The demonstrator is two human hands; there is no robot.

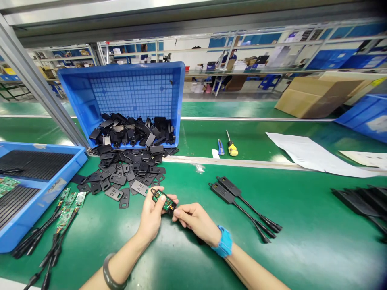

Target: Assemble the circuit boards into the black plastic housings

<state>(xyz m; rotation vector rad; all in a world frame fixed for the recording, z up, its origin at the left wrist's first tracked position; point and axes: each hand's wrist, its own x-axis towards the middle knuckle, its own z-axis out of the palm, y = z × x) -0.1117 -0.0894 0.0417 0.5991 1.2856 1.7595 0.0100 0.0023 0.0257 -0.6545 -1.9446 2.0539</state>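
A glossy green worktop [181,264] fills the foreground, crossed by a pale, narrow strip [250,162], with soft whitish glare on its surface. A slanting grey metal post [42,72] rises at the left toward a broad grey metal beam [193,26] spanning the top. Beyond lie a greyish floor [250,96], a low blue plastic stool [270,81] and a long, pale-framed bench [281,71]. Farther back, a white wall [184,54] meets blue panels [216,44], all brightly lit.

I count one screwdriver [232,149]; beside it, one cutter [221,148]; in front of it, two cabled cases [222,193]; front-left of it, two hands [151,217] [199,223], one held board [157,196].
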